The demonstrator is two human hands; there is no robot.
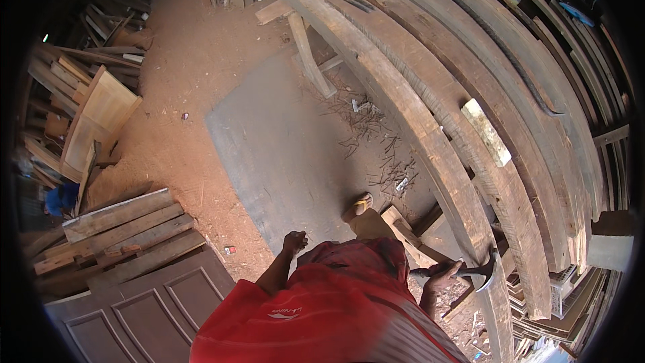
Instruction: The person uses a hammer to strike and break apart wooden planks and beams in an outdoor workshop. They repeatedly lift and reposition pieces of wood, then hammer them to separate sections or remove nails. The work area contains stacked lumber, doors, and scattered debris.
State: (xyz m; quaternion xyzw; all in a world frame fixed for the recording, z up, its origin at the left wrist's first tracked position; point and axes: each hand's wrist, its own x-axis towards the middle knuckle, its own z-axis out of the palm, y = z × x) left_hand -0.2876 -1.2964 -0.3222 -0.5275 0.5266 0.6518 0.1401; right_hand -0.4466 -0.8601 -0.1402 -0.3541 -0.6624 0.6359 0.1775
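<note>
Head view: right hand (440, 277) has its fingers closed round the handle of a dark metal claw hammer (470, 272), head pointing right, claw touching the near end of the long weathered grey-brown plank (403, 104); that grip looks set for prying or striking. Left hand (294, 240) hangs free at the person's side, fingers curled shut, holding nothing. The plank lies on a stack of similar long boards (510, 94) running far to near on the right. Scattered bent nails (376, 144) lie on the grey sheet (282, 161) on the sawdust floor. Brown panelled door (148, 312) near left.
</note>
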